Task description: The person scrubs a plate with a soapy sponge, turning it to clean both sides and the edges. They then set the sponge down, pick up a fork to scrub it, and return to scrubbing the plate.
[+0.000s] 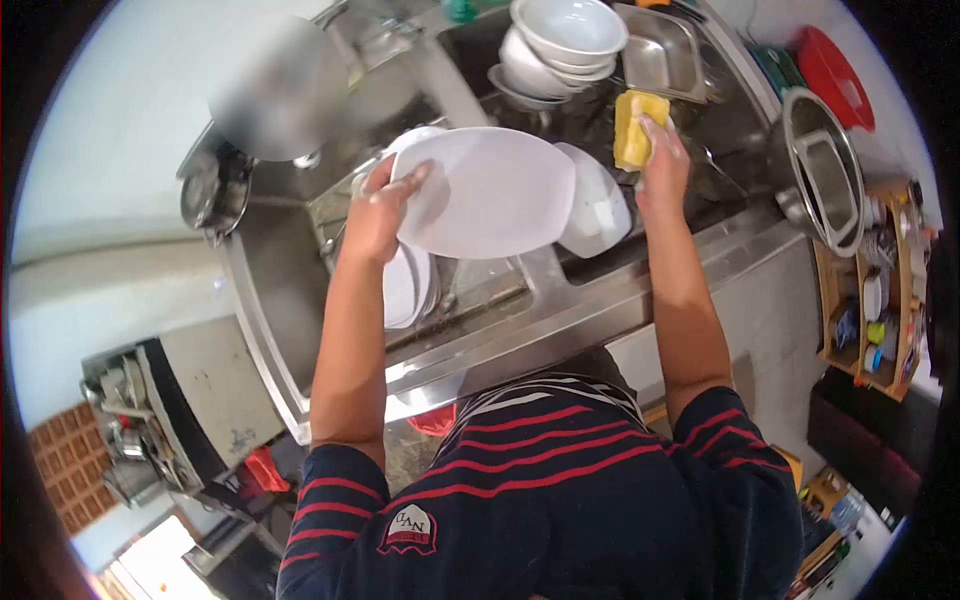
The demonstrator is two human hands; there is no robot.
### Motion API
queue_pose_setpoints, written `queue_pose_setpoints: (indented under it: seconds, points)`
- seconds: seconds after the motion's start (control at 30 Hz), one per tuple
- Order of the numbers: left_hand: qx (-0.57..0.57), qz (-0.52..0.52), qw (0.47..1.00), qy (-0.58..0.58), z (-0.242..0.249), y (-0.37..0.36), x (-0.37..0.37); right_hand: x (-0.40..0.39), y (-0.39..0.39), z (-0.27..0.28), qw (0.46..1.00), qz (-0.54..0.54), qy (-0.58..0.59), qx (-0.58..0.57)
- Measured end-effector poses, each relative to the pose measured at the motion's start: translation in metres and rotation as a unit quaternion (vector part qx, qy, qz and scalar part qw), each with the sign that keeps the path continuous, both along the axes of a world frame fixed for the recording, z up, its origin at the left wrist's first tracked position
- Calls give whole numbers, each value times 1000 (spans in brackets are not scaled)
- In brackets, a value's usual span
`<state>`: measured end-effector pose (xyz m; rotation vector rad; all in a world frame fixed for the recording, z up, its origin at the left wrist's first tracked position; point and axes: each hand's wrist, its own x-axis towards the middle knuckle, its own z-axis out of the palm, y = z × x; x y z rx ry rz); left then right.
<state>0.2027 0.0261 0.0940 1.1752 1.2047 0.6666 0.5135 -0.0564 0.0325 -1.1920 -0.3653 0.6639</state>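
My left hand (380, 212) grips the left end of a large white oval plate (495, 195), its thumb on the upper face. The plate is over the divider between two steel sink basins. A yellow sponge (637, 130) is in my right hand (663, 165), apart from the plate. Between them, a second white dish (598, 205) lies partly hidden behind the held plate. White plates (405, 288) sit in the left basin below my left hand. Stacked white bowls (568, 35) stand at the back of the right basin.
A rectangular steel tray (660, 52) lies behind the sponge. Steel bowls (850, 170) rest at the right, near a red basin (836, 78). A metal pot (215, 190) stands at the left. The sink's front edge (590, 312) runs before my body.
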Motion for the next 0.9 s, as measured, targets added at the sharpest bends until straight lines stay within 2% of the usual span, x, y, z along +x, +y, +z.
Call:
queue_pose_setpoints:
  seconds: [0.03, 0.07, 0.13, 0.17, 0.2, 0.23, 0.3, 0.37, 0.4, 0.43, 0.5, 0.57, 0.6, 0.63, 0.7, 0.77, 0.8, 0.83, 0.87, 0.9]
  points:
    - [-35, 83, 995, -47, -2, -10, -21, -17, 1, 4, 1000, 14, -4, 2]
    - [-57, 135, 986, -76, -6, -17, -43, -35, 1, 9, 996, 55, -67, -25]
    - [-66, 180, 974, -118, -17, -29, -80, -83, 0, 29, 978, 120, -166, -37]
    - [-77, 211, 962, -154, -24, -33, -97, -101, 5, 12, 954, 193, -224, -44]
    - [-75, 233, 958, -151, -31, -36, -109, -133, 12, 18, 914, 204, -351, 8]
    - [-76, 242, 954, -157, -37, -38, -120, -156, 18, 19, 829, 234, -508, 11]
    - [-87, 275, 941, -175, -43, -44, -133, -209, 40, 1, 809, 253, -531, -8]
    - [-91, 266, 939, -199, -76, -41, -149, -253, 57, -10, 801, 222, -536, -148]
    - [-33, 261, 951, -164, -89, -37, -151, -274, 64, -14, 797, 227, -540, -147]
    - [25, 256, 958, -125, -103, -38, -154, -295, 70, -19, 805, 248, -527, -110]
    - [-8, 297, 944, -142, -83, -34, -158, -322, 70, -23, 809, 274, -515, -74]
    - [-59, 367, 900, -226, -83, -21, -171, -341, 55, -21, 767, 349, -527, 109]
    - [-58, 378, 894, -235, -77, -20, -174, -342, 50, -20, 752, 397, -513, 116]
    - [-64, 381, 892, -237, -83, -20, -176, -335, 50, -26, 750, 402, -514, 111]
    - [-29, 337, 926, -170, -97, -18, -175, -307, 55, -41, 720, 366, -587, 55]
    - [-54, 337, 922, -183, -104, -19, -170, -282, 68, -54, 762, 268, -587, -56]
    - [-20, 284, 951, -116, -107, -20, -168, -281, 76, -56, 759, 271, -588, -63]
    - [16, 229, 972, -48, -110, -22, -166, -281, 85, -59, 792, 199, -573, -71]
    - [33, 212, 976, -24, -112, -24, -159, -283, 87, -58, 819, 127, -553, -80]
    - [25, 214, 976, -23, -104, -28, -154, -290, 84, -55, 818, 132, -553, -86]
